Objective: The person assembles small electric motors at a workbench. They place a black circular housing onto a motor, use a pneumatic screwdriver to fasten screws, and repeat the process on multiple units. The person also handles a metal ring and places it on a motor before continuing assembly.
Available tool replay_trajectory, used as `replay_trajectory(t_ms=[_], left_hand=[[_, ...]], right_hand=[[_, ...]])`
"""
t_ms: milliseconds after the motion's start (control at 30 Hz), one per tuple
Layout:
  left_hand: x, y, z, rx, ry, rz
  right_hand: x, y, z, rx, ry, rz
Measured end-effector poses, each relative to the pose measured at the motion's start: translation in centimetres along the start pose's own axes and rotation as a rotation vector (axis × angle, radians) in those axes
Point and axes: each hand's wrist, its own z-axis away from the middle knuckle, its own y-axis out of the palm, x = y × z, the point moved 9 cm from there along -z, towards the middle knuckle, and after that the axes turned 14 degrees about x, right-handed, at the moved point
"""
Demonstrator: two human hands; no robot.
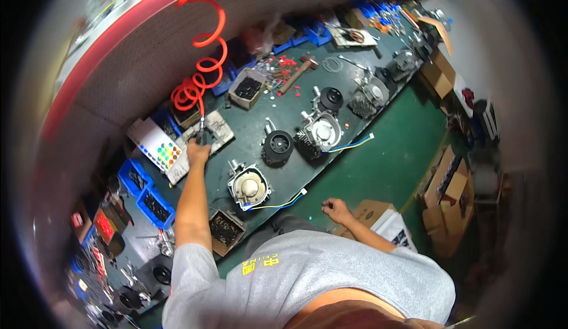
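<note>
My left hand (199, 151) reaches across the bench and is closed around a dark air tool (205, 136) at the end of a red coiled hose (208, 64). Under it lies a pale, stained block (219, 129). Off the bench's front edge, my right hand (337, 211) is held low with curled fingers; whatever they hold is too small to make out. Nearest to me on the bench sits an open round metal housing (249, 188) with a blue and yellow cable (283, 203). Behind it stands a motor unit with a black wheel (278, 146).
More metal housings (323, 131) line the bench's front edge. A hammer (297, 75), a carton of black parts (247, 88) and blue bins (155, 206) surround the work area. A box of small parts (225, 232) sits by my left arm. Cardboard cartons (374, 214) stand on the green floor.
</note>
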Motion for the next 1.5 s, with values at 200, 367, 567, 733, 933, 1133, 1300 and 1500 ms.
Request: replay_trajectory(t_ms=[200,367,567,733,933,1133,1300,1500], left_hand=[[0.9,0.3,1.9,-0.047,-0.047,0.203],[-1.2,-1.6,5.0,-0.091,-0.132,0.013],[-2.0,-2.9,7.0,-0.076,-0.137,-0.077],[-8.0,-9.4,8.7,-0.129,0.092,-0.022],[-17.0,-20.0,20.4,-0.108,0.348,-0.008],[-16.6,-25.8,42.0,-0.243,0.869,0.087],[-4.7,-31.4,60.2,-0.138,1.137,0.049],[11.7,-41.7,69.7,-0.212,0.813,0.055]], right_hand=[[-3.8,2.9,2.8,0.139,0.153,-0.303],[-6.4,5.2,0.0,0.391,-0.087,-0.319],[-3.2,5.1,-3.7,0.431,-0.025,-0.188],[-9.2,7.7,-9.4,0.651,-0.034,0.136],[-5.3,11.7,-8.4,0.632,-0.072,0.511],[1.4,18.4,-6.5,0.529,-0.134,0.611],[5.2,27.8,-1.4,0.430,-0.154,0.618],[11.9,39.4,5.3,0.423,-0.232,0.625]])
